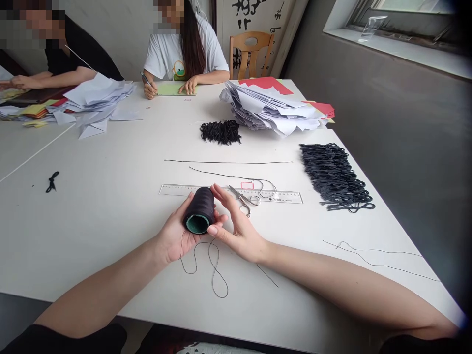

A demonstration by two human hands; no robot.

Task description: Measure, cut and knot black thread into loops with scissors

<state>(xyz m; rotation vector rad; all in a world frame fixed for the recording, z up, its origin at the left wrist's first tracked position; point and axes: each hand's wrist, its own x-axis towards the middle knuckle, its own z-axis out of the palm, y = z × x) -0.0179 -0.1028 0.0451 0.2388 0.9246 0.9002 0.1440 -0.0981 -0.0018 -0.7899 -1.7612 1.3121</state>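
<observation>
A spool of black thread (201,201) with a green hollow core rests in my left hand (180,236), its open end tilted toward me. The fingers of that hand are curled under and around it, partly hidden. My right hand (239,226) grips the spool from the right, thumb at the near end and fingertips at the far end. Loose black thread (214,273) loops down onto the table below the hands. Just beyond my right hand, small scissors (241,198) lie partly open on a clear ruler (287,196).
A straight cord (228,162) and a curved one lie beyond the ruler. Bundles of looped black cords (335,177) lie right, with a smaller pile (221,132) farther back. Paper stacks (269,108) stand behind. Two people sit across the white table (110,221); one writes with a pen.
</observation>
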